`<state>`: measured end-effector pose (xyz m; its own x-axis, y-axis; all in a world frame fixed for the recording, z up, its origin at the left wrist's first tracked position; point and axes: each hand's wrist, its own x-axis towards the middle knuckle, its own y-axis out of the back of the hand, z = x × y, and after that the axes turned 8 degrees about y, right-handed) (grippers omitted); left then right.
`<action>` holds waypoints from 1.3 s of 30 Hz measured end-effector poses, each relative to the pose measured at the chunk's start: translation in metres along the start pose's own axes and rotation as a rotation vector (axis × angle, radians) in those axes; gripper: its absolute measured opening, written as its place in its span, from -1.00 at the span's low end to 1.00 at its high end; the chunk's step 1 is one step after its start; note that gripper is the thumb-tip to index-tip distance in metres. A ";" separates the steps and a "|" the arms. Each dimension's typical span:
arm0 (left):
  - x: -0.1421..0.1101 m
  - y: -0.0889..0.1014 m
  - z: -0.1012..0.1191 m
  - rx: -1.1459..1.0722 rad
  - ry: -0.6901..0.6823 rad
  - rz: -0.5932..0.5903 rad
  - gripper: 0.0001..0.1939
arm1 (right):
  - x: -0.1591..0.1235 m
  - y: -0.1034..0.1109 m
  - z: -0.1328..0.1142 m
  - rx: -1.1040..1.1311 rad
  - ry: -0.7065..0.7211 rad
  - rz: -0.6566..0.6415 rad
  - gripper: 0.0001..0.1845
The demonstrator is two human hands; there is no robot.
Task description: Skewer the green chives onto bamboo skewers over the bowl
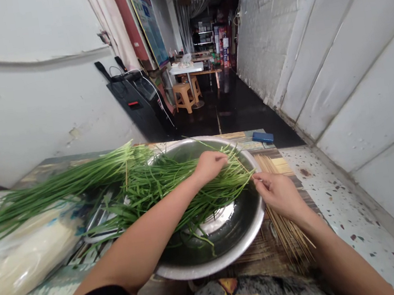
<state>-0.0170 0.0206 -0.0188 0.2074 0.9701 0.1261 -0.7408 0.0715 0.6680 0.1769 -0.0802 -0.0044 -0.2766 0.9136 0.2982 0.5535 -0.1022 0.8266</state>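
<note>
A wide metal basin (pixel 235 259) holds a heap of garlic chives (pixel 172 180), their pale cut ends toward the right rim. My left hand (pixel 210 166) reaches over the heap, thumb and fingers pinched together at the chive ends. At the right rim my right hand (pixel 279 193) is closed on the end of a thin bamboo skewer (pixel 244 166), which runs across the pale ends. Left of the basin lies another bundle of chives (pixel 77 179) with a skewer (pixel 126 174) across its ends. Loose bamboo skewers (pixel 285 232) lie under and beside my right hand.
A clear plastic bag (pixel 32 253) with something pale inside lies at the table's left. A small blue box (pixel 262 137) sits at the far right corner. Beyond are a black case-like object (pixel 139 102), a white table (pixel 186 69) and plastic stools (pixel 183 96). A white wall (pixel 362 70) runs along the right.
</note>
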 end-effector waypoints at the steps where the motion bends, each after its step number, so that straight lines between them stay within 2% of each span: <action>1: 0.001 0.001 -0.001 -0.054 0.034 0.006 -0.80 | 0.000 0.000 0.000 0.006 0.004 0.002 -0.69; 5: 0.002 0.000 -0.003 -0.216 0.150 -0.009 -0.83 | 0.000 -0.002 0.001 0.034 0.008 0.010 -0.69; 11: 0.001 0.001 0.001 -0.285 0.235 -0.051 -0.76 | 0.000 -0.002 0.001 0.038 -0.004 -0.004 -0.69; 16: 0.000 0.002 0.001 -0.324 0.251 -0.065 -0.71 | 0.001 -0.002 0.001 0.048 -0.004 -0.007 -0.69; 33: 0.000 0.002 -0.001 -0.290 0.206 -0.064 -0.79 | 0.001 0.000 -0.001 0.048 0.024 -0.023 -0.69; 39: 0.000 0.002 0.000 -0.300 0.228 -0.053 -0.75 | 0.000 -0.001 0.000 0.048 0.014 -0.024 -0.69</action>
<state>-0.0184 0.0209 -0.0179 0.1278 0.9875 -0.0920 -0.8940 0.1548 0.4204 0.1759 -0.0801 -0.0049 -0.3010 0.9099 0.2854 0.5832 -0.0611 0.8100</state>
